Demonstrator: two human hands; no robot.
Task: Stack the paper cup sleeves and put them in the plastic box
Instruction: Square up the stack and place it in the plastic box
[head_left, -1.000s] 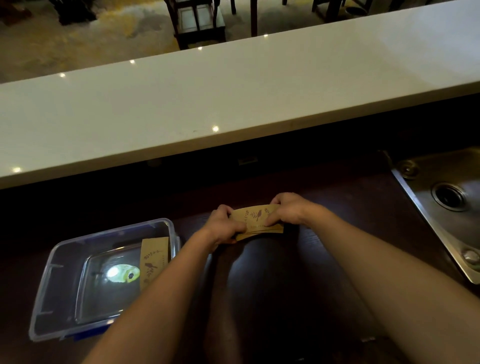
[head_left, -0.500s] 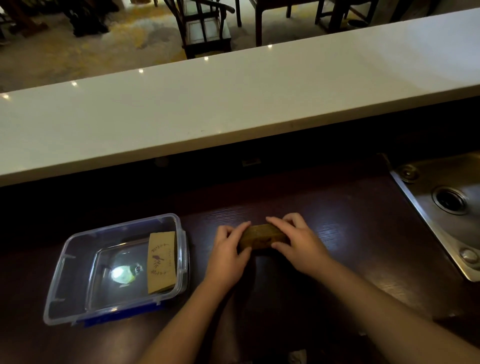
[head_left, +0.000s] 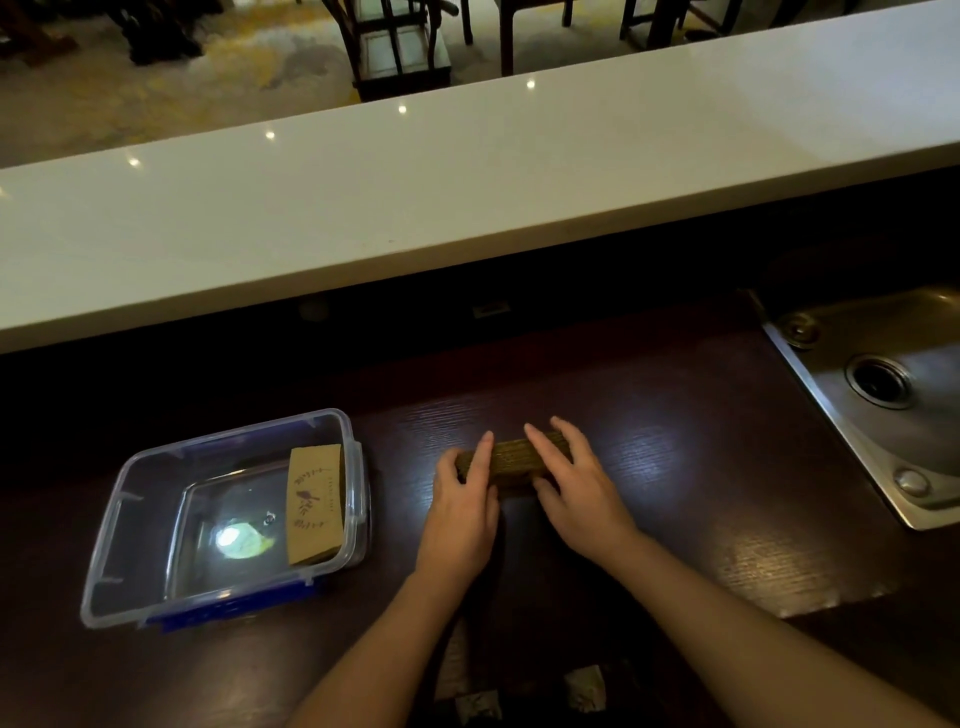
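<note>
A stack of brown paper cup sleeves (head_left: 511, 460) stands on its long edge on the dark wooden counter, its layered edges facing up. My left hand (head_left: 462, 512) clasps its left end and my right hand (head_left: 576, 486) its right end, fingers laid over the top. To the left sits a clear plastic box (head_left: 124, 525) with blue clips. Inside it, another stack of brown sleeves (head_left: 314, 501) with a bird print leans against the right wall.
A steel sink (head_left: 883, 395) with a drain lies at the right. A raised white bar top (head_left: 467, 176) runs across behind the counter. Dark chairs (head_left: 395, 47) stand on the floor beyond. Several pale scraps (head_left: 584, 688) lie near the counter's front edge.
The stack was held up with its printed face toward me; both hands have lowered it onto the counter on its edge and pressed in on its ends. The view shifted slightly.
</note>
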